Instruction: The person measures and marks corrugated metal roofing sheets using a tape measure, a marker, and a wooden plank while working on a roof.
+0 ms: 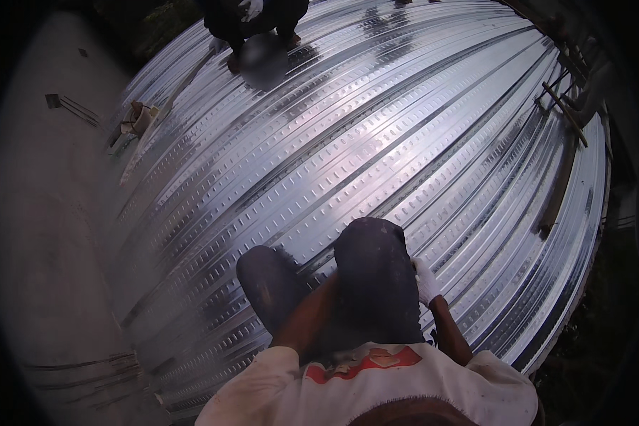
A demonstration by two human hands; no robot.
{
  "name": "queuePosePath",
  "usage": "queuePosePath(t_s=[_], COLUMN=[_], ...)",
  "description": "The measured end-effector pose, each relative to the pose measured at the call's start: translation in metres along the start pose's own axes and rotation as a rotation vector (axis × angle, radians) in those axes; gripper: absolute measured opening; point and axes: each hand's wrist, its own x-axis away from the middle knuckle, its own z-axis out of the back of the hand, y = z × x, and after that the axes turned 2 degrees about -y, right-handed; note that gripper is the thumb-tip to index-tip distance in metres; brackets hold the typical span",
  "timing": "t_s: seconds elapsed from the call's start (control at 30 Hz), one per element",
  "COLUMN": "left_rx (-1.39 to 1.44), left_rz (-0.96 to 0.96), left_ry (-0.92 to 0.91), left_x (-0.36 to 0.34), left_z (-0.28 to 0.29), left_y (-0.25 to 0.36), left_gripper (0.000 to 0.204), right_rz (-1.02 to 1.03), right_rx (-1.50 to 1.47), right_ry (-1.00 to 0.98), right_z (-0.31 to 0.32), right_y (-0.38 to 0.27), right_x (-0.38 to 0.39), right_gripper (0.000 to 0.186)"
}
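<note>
My right hand, in a white glove, is at the outer side of my right knee, low over the ribbed metal decking. Its fingers are partly hidden by the leg, and I cannot make out whether it holds anything. My left forearm reaches down between my bent knees, where the right thigh covers the left hand. Shiny and silver, the decking sheets run in long parallel ribs with rows of small raised dimples.
A co-worker with a white glove crouches at the far side. Small pale objects lie at the left edge, beside a concrete surface with protruding bars. Timber and poles stand at the right, near the decking's edge.
</note>
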Motion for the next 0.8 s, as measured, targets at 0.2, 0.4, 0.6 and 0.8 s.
queuePosePath(t_s=[0.2, 0.4, 0.6, 0.8], left_rx=[0.018, 0.484, 0.491, 0.572], left_rz=[-0.081, -0.322, -0.474, -0.358], left_ry=[0.066, 0.406, 0.728, 0.897], left_x=[0.018, 0.063, 0.144, 0.150], left_z=[0.011, 0.080, 0.181, 0.177], left_y=[0.019, 0.091, 0.087, 0.024], left_gripper=[0.053, 0.049, 0.042, 0.043], right_rz=[-0.100, -0.111, -0.189, -0.059], right_rx=[-0.045, 0.409, 0.687, 0.717], right_ry=[0.143, 0.541, 0.483, 0.471], right_z=[-0.006, 0.026, 0.058, 0.063], right_y=[0.018, 0.048, 0.066, 0.066], right_x=[-0.017, -0.036, -0.047, -0.049], right_gripper=[0.071, 0.085, 0.090, 0.061])
